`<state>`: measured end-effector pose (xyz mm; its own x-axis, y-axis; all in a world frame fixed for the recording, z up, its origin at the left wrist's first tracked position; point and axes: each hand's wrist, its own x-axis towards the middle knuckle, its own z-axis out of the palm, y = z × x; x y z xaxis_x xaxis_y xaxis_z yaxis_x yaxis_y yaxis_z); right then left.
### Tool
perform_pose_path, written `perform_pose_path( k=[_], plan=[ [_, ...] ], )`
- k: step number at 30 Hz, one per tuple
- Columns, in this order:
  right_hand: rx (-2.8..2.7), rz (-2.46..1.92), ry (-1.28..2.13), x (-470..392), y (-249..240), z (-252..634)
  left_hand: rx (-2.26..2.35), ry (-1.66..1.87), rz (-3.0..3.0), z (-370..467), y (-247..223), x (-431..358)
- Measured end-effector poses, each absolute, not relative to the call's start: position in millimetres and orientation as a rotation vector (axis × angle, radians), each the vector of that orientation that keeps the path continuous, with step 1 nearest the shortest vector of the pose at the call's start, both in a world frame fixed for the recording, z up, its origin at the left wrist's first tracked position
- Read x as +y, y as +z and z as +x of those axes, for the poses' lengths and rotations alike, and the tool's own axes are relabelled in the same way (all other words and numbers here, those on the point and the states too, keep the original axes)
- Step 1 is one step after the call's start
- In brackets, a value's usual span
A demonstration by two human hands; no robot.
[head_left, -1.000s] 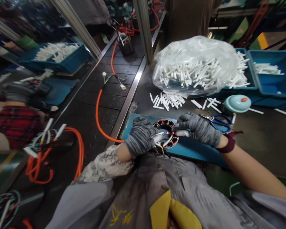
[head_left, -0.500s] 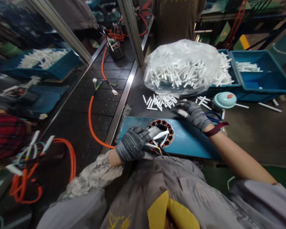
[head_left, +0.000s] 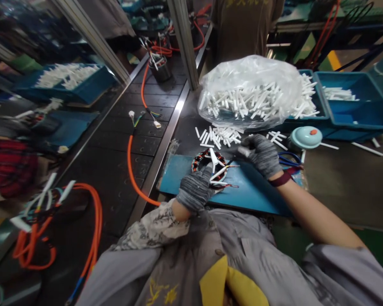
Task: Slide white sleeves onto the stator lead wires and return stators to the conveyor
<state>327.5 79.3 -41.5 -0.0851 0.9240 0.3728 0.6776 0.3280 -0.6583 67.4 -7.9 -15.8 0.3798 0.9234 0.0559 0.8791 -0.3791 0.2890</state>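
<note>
A ring-shaped motor stator (head_left: 198, 160) with orange and black windings sits on the blue mat (head_left: 252, 187) in front of me. White sleeves (head_left: 214, 158) and thin wire ends project from its near and right side. My left hand (head_left: 194, 189), in a grey striped glove, grips the stator's near left edge, thumb and fingers partly hidden among the sleeves. To the right, my gloved right hand (head_left: 260, 155) hovers over the mat's far edge with fingers curled in. A dark strand runs from the stator toward its fingertips; what they hold is unclear.
Loose white tubes (head_left: 221, 136) lie beyond the mat, before a clear bag (head_left: 249, 91) full of them. Blue bins (head_left: 357, 114) and a light-blue round-lidded container (head_left: 305, 137) stand right. An orange cable (head_left: 132, 170) crosses the dark conveyor. A co-worker's plaid sleeve (head_left: 9, 170) shows left.
The stator has turned and shifted slightly up and left on the mat, its wire ends now pointing right. My left hand moved with it. My right hand's fingers have curled in more.
</note>
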Motion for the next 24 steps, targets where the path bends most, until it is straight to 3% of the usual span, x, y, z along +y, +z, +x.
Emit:
perform_pose_path(
  k=[5, 9, 14, 24],
  plan=[
    [-1.678, -1.311, 0.698, 16, -9, 329, 1.539, 0.821, 2.492, 52, -21, -34],
    [-1.662, -1.366, 0.759, -1, -4, 327, 1.442, 0.985, 2.643, 49, -30, -44],
    [-1.637, -1.273, 0.897, 12, -14, 328, 1.39, 0.906, 2.78, 48, -24, -35],
    [-1.689, -1.191, 0.77, 15, -14, 341, 1.279, 0.415, 2.806, 33, -5, -21]
  ],
)
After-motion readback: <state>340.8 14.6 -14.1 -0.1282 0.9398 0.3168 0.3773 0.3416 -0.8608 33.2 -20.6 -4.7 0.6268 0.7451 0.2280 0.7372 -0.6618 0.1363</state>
